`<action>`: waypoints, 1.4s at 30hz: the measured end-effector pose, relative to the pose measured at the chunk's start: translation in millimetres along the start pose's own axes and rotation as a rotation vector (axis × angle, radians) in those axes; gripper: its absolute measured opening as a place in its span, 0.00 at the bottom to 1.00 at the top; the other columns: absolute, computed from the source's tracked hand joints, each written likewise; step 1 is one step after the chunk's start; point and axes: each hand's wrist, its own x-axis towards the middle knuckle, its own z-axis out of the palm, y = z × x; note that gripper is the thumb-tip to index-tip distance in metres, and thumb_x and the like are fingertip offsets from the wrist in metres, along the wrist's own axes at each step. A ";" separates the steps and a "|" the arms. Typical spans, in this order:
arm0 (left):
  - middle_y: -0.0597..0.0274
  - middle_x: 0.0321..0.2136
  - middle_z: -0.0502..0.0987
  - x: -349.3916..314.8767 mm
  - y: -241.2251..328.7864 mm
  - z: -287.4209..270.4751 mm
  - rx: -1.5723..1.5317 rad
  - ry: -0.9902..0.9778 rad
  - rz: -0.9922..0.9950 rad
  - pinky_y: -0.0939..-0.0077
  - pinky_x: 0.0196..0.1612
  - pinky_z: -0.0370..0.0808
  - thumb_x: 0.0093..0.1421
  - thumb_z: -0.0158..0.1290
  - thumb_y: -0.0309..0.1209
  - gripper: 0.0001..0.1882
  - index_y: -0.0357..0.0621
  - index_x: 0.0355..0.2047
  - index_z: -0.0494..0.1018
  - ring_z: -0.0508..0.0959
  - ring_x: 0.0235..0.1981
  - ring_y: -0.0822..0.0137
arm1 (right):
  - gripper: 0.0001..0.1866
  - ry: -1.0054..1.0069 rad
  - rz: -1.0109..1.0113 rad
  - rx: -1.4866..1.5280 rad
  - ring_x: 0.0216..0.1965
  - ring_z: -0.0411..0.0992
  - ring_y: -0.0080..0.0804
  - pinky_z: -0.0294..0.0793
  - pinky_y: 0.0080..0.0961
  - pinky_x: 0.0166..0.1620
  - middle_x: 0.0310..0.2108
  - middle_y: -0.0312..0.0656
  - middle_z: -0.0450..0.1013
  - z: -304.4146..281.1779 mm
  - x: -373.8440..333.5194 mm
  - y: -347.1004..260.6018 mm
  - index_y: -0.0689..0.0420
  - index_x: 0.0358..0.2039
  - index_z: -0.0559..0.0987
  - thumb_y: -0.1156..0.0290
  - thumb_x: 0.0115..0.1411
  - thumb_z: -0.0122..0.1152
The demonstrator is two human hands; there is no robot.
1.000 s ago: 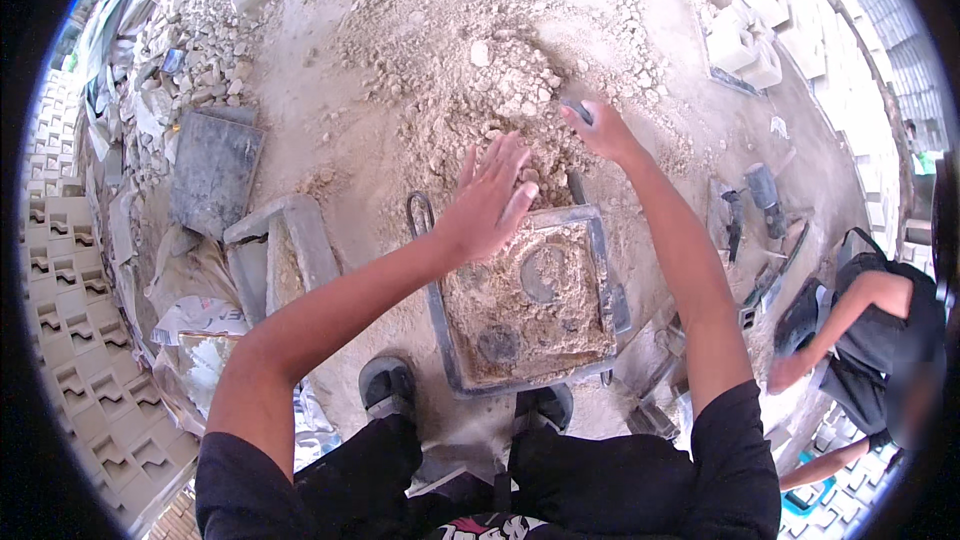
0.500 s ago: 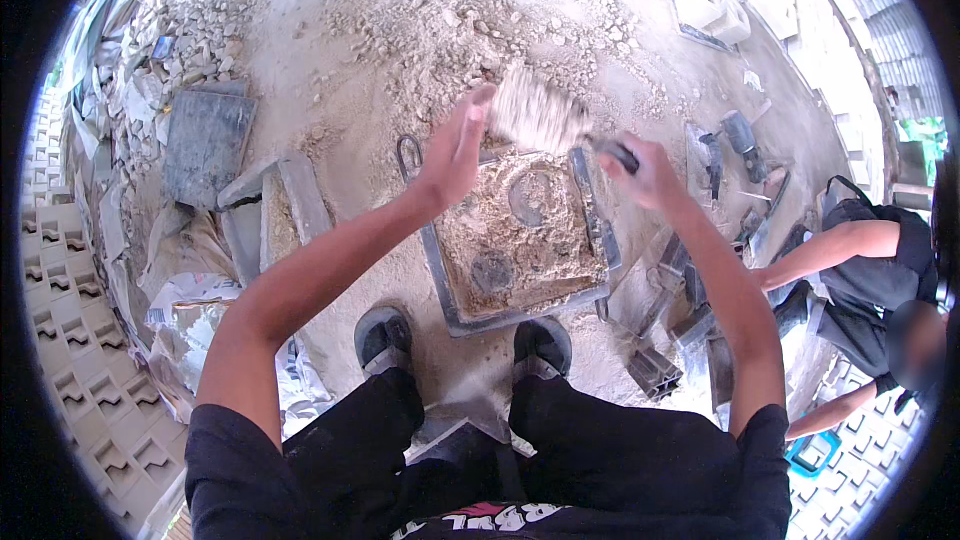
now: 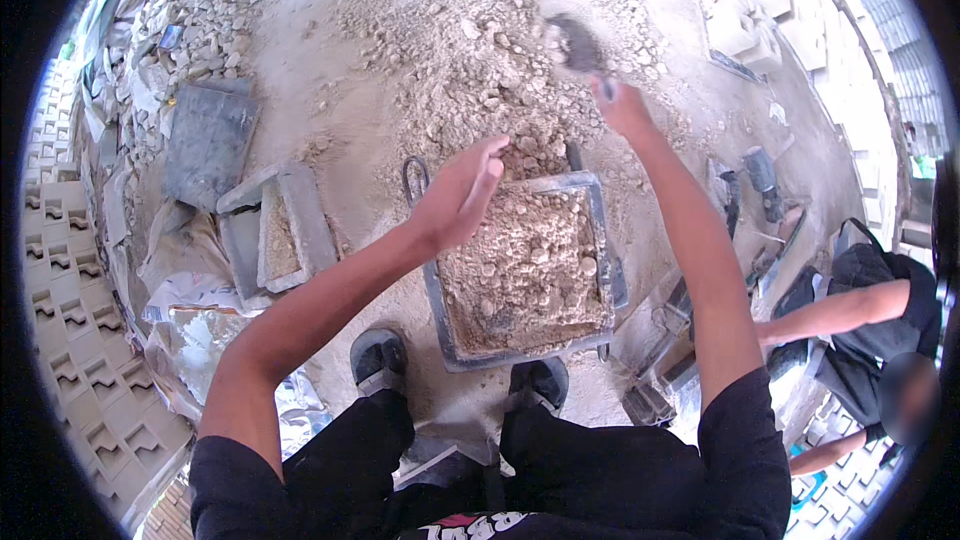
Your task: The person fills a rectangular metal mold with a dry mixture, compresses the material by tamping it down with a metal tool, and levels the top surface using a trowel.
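Trowel [image 3: 574, 44] in the head view: its blade, blurred, is over the far heap of sandy mix [image 3: 465, 75], between twelve and one o'clock if the dial is centred on the square mould [image 3: 603, 260]. The right hand [image 3: 628, 114], at one o'clock, is wrapped around the trowel's handle in a narrow grip. At between ten and eleven, the left hand [image 3: 455, 195] is spread flat, palm inward and seemingly holding nothing, by the mould's far left corner; I cannot tell whether it touches the rim.

The mould sits upright on the ground, just in front of the dark shoes [image 3: 380, 360] at six and eight o'clock, with crumbly fill [image 3: 525, 265] covering its bed. A metal loop [image 3: 416, 178] stands out at its far left corner, around eleven.

The trowel looks light and stiff, best held by its handle, though a loaded blade would be nose-heavy and shed crumbs if tipped. The mix seems loose and dry, soft enough to cut into. The filled mould is likely heavy and rigid; loop and rim look the surest holds.

A grey trough [image 3: 315, 240] lies at nine, a dark slab [image 3: 208, 145] toward ten, and a co-worker's forearm [image 3: 840, 311] just past three.
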 end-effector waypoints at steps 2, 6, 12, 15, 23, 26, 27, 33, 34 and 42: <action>0.39 0.51 0.70 1.8 -1.2 -11.0 -0.049 0.110 -0.143 0.61 0.59 0.62 0.69 0.30 0.45 0.29 0.30 0.54 0.64 0.70 0.55 0.48 | 0.33 -0.213 -0.246 -0.006 0.30 0.74 0.45 0.73 0.40 0.37 0.25 0.53 0.74 7.4 -17.2 -57.6 0.62 0.31 0.75 0.39 0.63 0.42; 0.42 0.47 0.73 4.4 -10.2 -18.2 -0.043 0.138 -0.179 0.66 0.55 0.66 0.70 0.32 0.43 0.26 0.32 0.53 0.66 0.73 0.49 0.51 | 0.33 -0.481 -0.374 -0.108 0.25 0.72 0.37 0.72 0.39 0.33 0.22 0.49 0.73 6.2 -18.9 -97.0 0.62 0.34 0.76 0.40 0.63 0.44; 0.44 0.52 0.68 9.5 -15.7 -16.3 -0.097 0.308 -0.064 0.67 0.60 0.60 0.70 0.33 0.41 0.25 0.32 0.54 0.63 0.68 0.55 0.55 | 0.33 -0.314 -0.351 0.008 0.26 0.72 0.36 0.72 0.36 0.35 0.24 0.48 0.75 8.6 -17.0 -65.8 0.62 0.39 0.78 0.39 0.60 0.48; 0.44 0.56 0.64 14.3 -24.4 -26.9 -0.097 0.410 -0.064 0.67 0.62 0.56 0.70 0.32 0.41 0.25 0.32 0.56 0.61 0.64 0.59 0.56 | 0.35 -0.313 -0.310 0.076 0.26 0.72 0.32 0.72 0.32 0.36 0.26 0.48 0.76 -17.1 -34.3 -62.4 0.62 0.46 0.77 0.39 0.59 0.51; 0.42 0.58 0.60 22.4 -7.4 -18.8 -0.392 0.384 -0.052 0.67 0.62 0.59 0.70 0.29 0.44 0.29 0.31 0.61 0.55 0.62 0.60 0.54 | 0.31 -0.314 -0.251 0.133 0.19 0.63 0.23 0.64 0.26 0.24 0.15 0.37 0.67 -92.6 -151.1 -59.4 0.61 0.33 0.76 0.39 0.59 0.53; 0.43 0.55 0.64 8.0 29.0 -7.2 -0.401 0.174 -0.124 0.71 0.56 0.67 0.70 0.28 0.46 0.30 0.31 0.60 0.55 0.67 0.56 0.57 | 0.29 -0.321 -0.275 0.089 0.19 0.67 0.27 0.67 0.30 0.25 0.16 0.41 0.69 -98.7 -199.9 -46.5 0.60 0.32 0.75 0.41 0.58 0.56; 0.45 0.51 0.67 -1.2 42.1 -8.7 -0.357 -0.019 -0.256 0.73 0.48 0.72 0.70 0.26 0.47 0.31 0.31 0.60 0.56 0.70 0.51 0.61 | 0.28 -0.301 -0.268 0.037 0.20 0.69 0.31 0.69 0.31 0.26 0.17 0.42 0.70 -95.6 -218.2 -41.4 0.60 0.33 0.75 0.42 0.58 0.57; 0.40 0.56 0.63 -37.3 19.9 23.7 0.145 -0.077 0.079 0.61 0.64 0.53 0.69 0.24 0.47 0.32 0.34 0.62 0.54 0.61 0.61 0.51 | 0.23 0.052 -0.316 -0.153 0.27 0.76 0.49 0.75 0.39 0.31 0.25 0.49 0.75 -79.3 -289.9 -20.7 0.58 0.37 0.73 0.49 0.56 0.60; 0.39 0.59 0.61 -36.4 22.9 25.9 0.273 -0.062 0.152 0.60 0.67 0.48 0.69 0.25 0.47 0.32 0.34 0.62 0.53 0.58 0.64 0.50 | 0.23 0.121 -0.300 -0.150 0.28 0.76 0.51 0.75 0.40 0.31 0.26 0.50 0.75 -82.3 -294.9 -18.7 0.58 0.37 0.73 0.50 0.56 0.61; 0.48 0.66 0.49 -15.0 37.5 54.7 0.480 -0.257 0.137 0.61 0.69 0.39 0.67 0.23 0.54 0.37 0.38 0.66 0.45 0.46 0.68 0.55 | 0.23 0.235 -0.102 0.086 0.32 0.76 0.53 0.74 0.40 0.35 0.28 0.54 0.75 -86.0 -324.4 5.3 0.61 0.39 0.72 0.53 0.56 0.62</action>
